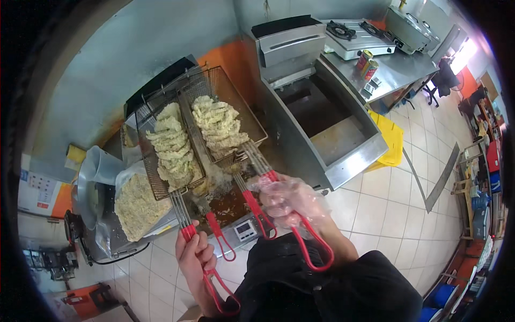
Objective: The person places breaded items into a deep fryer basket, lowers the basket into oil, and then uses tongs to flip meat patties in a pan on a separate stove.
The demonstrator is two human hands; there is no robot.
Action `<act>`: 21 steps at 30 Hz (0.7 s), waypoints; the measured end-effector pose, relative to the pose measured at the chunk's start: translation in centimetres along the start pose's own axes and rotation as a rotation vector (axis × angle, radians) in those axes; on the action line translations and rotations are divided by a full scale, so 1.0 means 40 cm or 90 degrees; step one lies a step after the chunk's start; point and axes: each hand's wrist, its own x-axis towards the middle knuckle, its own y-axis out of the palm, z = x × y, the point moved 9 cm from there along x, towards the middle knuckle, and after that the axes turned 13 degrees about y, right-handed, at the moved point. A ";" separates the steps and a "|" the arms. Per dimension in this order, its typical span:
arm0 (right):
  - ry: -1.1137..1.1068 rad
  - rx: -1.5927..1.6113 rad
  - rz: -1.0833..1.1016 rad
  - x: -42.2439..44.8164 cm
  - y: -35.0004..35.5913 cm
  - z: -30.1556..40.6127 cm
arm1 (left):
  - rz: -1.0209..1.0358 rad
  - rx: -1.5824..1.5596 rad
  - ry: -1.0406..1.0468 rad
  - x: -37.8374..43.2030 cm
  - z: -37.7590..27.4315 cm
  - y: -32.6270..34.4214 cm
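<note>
My left hand (195,247) grips the red handle of a wire fryer basket (152,179) holding a row of pale, coated food pieces (171,149). In a clear plastic glove, my right hand (291,201) holds the red handle of a second basket (239,90), with similar pieces (219,122) inside. Both baskets are side by side above the rear of a deep fryer. Beneath them, dark oil (225,205) foams and bubbles. Two more red basket handles, one on the left (215,225) and one on the right (255,205), reach over the fryer's front; their baskets are mostly hidden.
A small digital timer (244,230) sits on the fryer's front ledge. To the left are breading (139,205) in a plastic bag, a translucent jug (102,163) and a metal bowl (83,197). Another fryer (350,165) stands right, near a gas stove (360,40) and two tins (367,64).
</note>
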 end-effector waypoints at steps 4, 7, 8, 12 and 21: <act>-0.034 0.039 -0.029 -0.204 -0.029 0.097 | 0.034 -0.026 -0.005 -0.016 0.030 0.188; -0.027 -0.041 -0.134 -0.347 -0.087 0.172 | 0.013 -0.077 -0.013 -0.028 0.112 0.305; -0.027 -0.067 -0.166 -0.383 -0.115 0.206 | 0.018 -0.098 -0.021 -0.027 0.148 0.350; -0.032 -0.087 -0.216 -0.536 -0.214 0.373 | 0.046 -0.188 -0.061 -0.008 0.286 0.571; -0.057 -0.108 -0.254 -0.644 -0.437 0.680 | 0.099 -0.315 -0.122 0.089 0.545 0.934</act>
